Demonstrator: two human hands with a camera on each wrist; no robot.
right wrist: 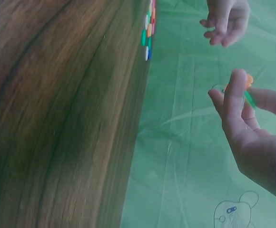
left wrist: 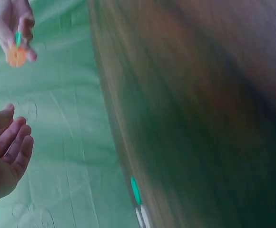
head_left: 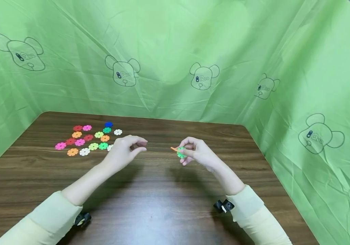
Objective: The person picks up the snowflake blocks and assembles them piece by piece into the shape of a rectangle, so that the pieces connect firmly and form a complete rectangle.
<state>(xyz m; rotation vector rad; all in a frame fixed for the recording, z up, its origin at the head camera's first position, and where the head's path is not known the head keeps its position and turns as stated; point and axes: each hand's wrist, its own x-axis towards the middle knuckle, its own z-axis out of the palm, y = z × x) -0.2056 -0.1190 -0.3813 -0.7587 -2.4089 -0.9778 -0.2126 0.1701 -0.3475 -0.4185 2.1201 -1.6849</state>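
Note:
My right hand (head_left: 197,152) pinches a green notched plastic disc (head_left: 180,153) joined at an angle with an orange disc (head_left: 174,149), held above the table. In the right wrist view the orange disc (right wrist: 249,80) and green disc (right wrist: 250,99) show between thumb and fingers. My left hand (head_left: 124,149) hangs in the air with loosely bent fingers and nothing in it, a short way left of the right hand. In the head view it partly covers a white disc (head_left: 110,148) at the right edge of the disc group.
Several flat notched discs in pink, red, orange, white, green and blue lie at the table's back left, among them a blue disc (head_left: 109,125) and a pink disc (head_left: 60,146). The brown wooden table (head_left: 150,190) meets a green printed curtain (head_left: 162,51) behind and beside it.

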